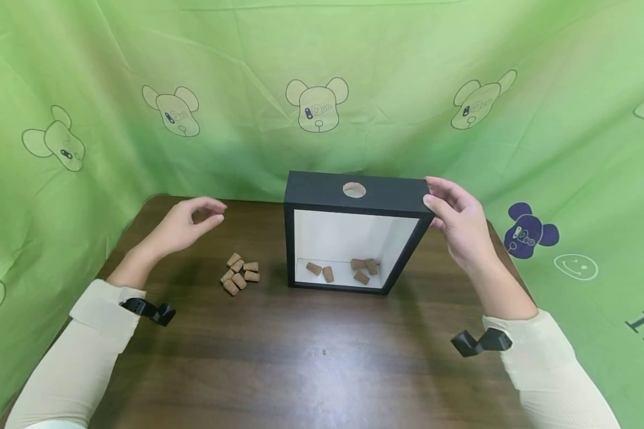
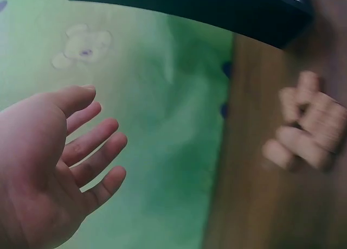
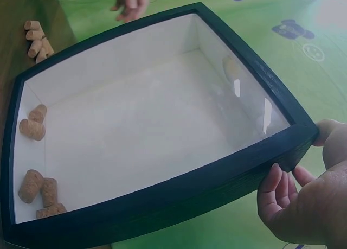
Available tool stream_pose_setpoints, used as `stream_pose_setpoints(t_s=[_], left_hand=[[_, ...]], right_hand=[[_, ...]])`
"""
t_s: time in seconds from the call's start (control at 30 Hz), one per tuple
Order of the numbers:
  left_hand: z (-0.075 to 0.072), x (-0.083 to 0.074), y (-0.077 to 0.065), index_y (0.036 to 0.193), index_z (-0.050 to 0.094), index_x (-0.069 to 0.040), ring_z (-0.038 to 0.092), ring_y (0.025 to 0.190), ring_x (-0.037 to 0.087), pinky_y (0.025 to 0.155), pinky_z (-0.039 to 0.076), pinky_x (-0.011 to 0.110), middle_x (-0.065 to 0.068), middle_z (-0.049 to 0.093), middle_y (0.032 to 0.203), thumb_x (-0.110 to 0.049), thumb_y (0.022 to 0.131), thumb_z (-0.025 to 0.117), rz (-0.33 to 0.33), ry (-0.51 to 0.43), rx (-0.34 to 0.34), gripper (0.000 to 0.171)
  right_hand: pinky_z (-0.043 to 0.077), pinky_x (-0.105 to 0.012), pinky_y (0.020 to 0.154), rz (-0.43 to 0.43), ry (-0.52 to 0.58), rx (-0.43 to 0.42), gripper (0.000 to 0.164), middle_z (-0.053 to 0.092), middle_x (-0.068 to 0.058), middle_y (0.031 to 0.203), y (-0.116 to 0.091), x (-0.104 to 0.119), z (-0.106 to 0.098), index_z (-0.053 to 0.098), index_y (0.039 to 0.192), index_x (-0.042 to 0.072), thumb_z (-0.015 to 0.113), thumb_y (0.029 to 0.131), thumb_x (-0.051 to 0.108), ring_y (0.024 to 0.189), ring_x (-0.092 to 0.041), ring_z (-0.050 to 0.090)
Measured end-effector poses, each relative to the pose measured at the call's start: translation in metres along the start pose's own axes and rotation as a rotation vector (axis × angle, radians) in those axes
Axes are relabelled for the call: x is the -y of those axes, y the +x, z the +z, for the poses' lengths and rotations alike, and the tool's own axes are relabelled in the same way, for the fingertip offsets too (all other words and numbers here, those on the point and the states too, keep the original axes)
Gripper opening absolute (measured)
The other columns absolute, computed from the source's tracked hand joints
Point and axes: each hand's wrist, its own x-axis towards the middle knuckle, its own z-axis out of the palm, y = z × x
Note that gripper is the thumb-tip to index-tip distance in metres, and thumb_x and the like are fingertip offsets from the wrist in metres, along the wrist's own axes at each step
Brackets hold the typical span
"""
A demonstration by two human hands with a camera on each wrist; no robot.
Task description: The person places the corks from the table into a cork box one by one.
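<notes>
A black-framed shadow box (image 1: 354, 193) with a clear front and white inside stands upright on the table. A round hole is cut in its top, and several corks (image 1: 362, 277) lie on its floor. My right hand (image 1: 461, 229) grips the top right corner, thumb at the front edge. Left of the box, a small pile of loose corks (image 1: 238, 280) lies on the wood. My left hand (image 1: 185, 223) hovers behind and left of that pile, fingers loosely bent and holding nothing; the left wrist view shows its bare palm (image 2: 38, 167).
The brown wooden table (image 1: 322, 369) carries the box and the pile. Close behind it hangs a green curtain (image 1: 236, 119) printed with bear heads, which also runs along both sides. Black wrist cameras (image 1: 152, 311) are strapped over the sleeves.
</notes>
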Motion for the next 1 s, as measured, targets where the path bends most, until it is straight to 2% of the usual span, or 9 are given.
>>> stream_pose_setpoints(t_s=[0.27,0.53,0.73,1.0], left_hand=[[0.028,0.045,-0.030,0.125,0.065,0.002,0.063,0.107,0.032,0.089,0.051,0.042,0.019,0.070,0.116,-0.014,0.101,0.066,-0.075,-0.021,0.003,0.030],[0.056,0.072,-0.051,0.119,0.065,0.010,0.066,0.099,0.033,0.088,0.052,0.046,0.023,0.071,0.110,-0.006,0.097,0.069,-0.090,-0.046,0.016,0.028],[0.074,0.084,-0.055,0.120,0.066,0.007,0.067,0.096,0.031,0.084,0.054,0.038,0.021,0.071,0.112,-0.006,0.097,0.069,-0.135,-0.041,0.034,0.027],[0.086,0.088,-0.049,0.120,0.065,0.008,0.065,0.095,0.033,0.084,0.053,0.043,0.023,0.069,0.113,-0.003,0.095,0.071,-0.134,-0.053,0.026,0.028]], right_hand=[[0.050,-0.015,0.066,0.001,0.024,-0.004,0.036,0.053,-0.003,0.115,-0.001,-0.001,0.000,0.063,0.132,0.008,0.068,0.097,0.005,0.094,-0.010,0.051],[0.050,-0.015,0.066,-0.006,0.034,-0.001,0.036,0.054,-0.004,0.115,0.000,-0.001,0.001,0.064,0.132,0.007,0.068,0.097,0.005,0.094,-0.010,0.052],[0.049,-0.015,0.066,-0.011,0.035,0.009,0.038,0.053,-0.004,0.115,0.000,0.000,0.001,0.062,0.134,0.006,0.068,0.097,0.005,0.095,-0.010,0.051],[0.049,-0.015,0.066,-0.007,0.017,0.001,0.036,0.053,-0.004,0.116,-0.001,-0.001,0.000,0.063,0.133,0.008,0.068,0.097,0.005,0.097,-0.011,0.050]])
